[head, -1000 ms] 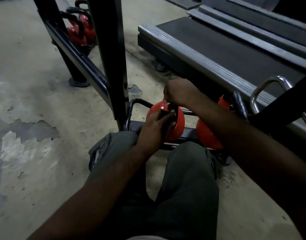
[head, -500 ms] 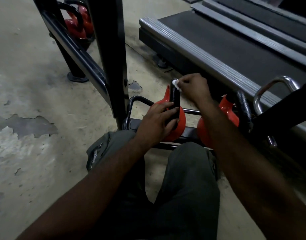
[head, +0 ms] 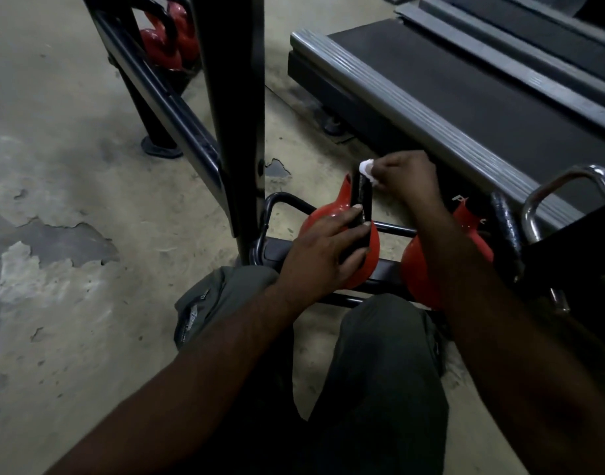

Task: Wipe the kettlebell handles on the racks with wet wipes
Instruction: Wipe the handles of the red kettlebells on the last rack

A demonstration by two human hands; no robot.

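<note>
- The left hand (head: 323, 252) lies over the red kettlebell (head: 330, 212). Its thumb and fingers are curled round the lower end of the bell's black handle (head: 361, 195). We read this grip as a brace, so the bell cannot roll or tip on the rack while the other hand rubs.
- The right hand (head: 407, 176) sits just beyond the left and a little to its right. It pinches a bunched white wet wipe (head: 366, 168), and the wipe pokes out on the thumb side against the top end of the same handle.
- The handle rises out of the left hand's grip towards the right hand, which we think keeps the bare stretch open to the wipe.
- We judge the wipe of this handle to be under way. The part under the left hand's fingers is covered, so reaching it would call for a shift of grip.
- A second kettlebell (head: 470, 219) rests just right of the left hand, under the right forearm. We cannot tell whether its handle has been wiped.
- The low black rack rail (head: 287, 202) curves just ahead of the left hand, and a dark upright post (head: 232, 114) stands to that hand's left.
- More red kettlebells (head: 160, 46) sit well beyond the left hand, and a treadmill (head: 431, 97) lies beyond the right.
</note>
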